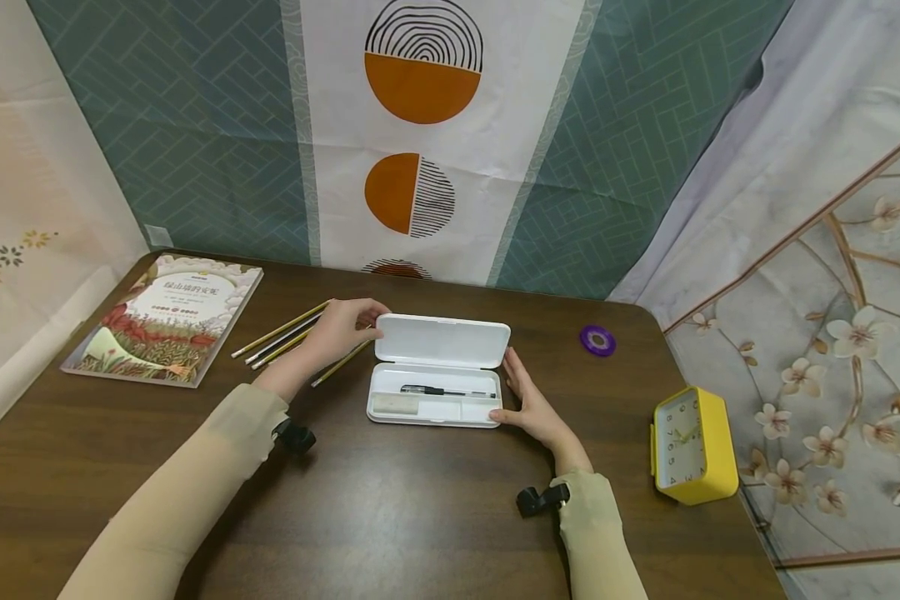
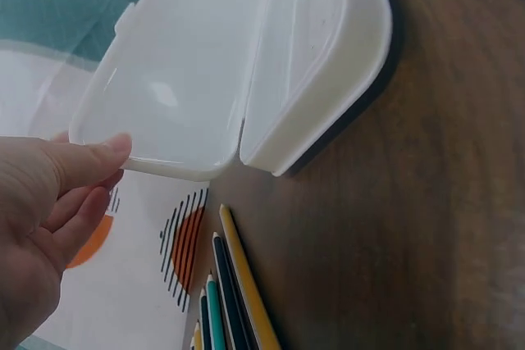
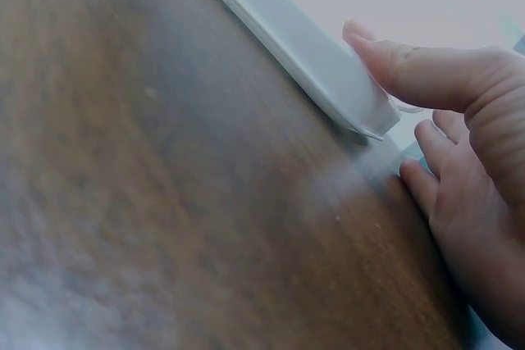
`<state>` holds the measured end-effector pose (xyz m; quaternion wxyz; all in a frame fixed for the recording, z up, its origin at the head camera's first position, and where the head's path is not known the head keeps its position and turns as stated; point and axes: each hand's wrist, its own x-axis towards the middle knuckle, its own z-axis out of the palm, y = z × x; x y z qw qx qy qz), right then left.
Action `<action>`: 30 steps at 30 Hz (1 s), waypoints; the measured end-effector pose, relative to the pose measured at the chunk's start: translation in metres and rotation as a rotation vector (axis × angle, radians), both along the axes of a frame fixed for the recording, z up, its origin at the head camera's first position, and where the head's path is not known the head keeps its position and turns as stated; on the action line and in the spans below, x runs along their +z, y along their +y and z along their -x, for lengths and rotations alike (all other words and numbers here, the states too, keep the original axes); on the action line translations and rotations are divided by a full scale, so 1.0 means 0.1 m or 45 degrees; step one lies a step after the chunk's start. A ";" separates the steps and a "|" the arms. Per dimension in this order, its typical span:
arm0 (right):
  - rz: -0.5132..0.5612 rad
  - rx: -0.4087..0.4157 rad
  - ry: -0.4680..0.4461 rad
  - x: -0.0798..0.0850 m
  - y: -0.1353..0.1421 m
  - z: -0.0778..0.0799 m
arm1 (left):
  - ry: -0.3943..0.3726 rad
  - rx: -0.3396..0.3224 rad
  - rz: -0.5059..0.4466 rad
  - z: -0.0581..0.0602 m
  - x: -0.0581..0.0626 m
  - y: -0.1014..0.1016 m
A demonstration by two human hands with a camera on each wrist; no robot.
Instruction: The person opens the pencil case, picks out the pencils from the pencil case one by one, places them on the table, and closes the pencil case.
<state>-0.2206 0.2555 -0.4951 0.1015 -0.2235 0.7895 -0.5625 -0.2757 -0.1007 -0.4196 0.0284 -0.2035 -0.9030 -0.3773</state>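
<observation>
A white pencil case lies on the table with its lid raised. Inside are a black pen and a pale block, perhaps an eraser. My left hand pinches the lid's left edge; the left wrist view shows the thumb on the lid's inner face and fingers behind. At the right end, my right hand rests its thumb on the front corner, its other fingers extended along the side. Several pencils lie beside and under my left hand, partly hidden by it.
A picture-covered book lies at the back left of the brown table. To the right are a purple ring-shaped object and a yellow alarm clock near the table's edge. Patterned curtains hang behind.
</observation>
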 end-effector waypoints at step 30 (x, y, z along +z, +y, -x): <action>-0.054 -0.013 -0.078 0.06 -0.01 -0.05 | -0.053 -0.321 -0.028 -0.45 -0.15 -0.16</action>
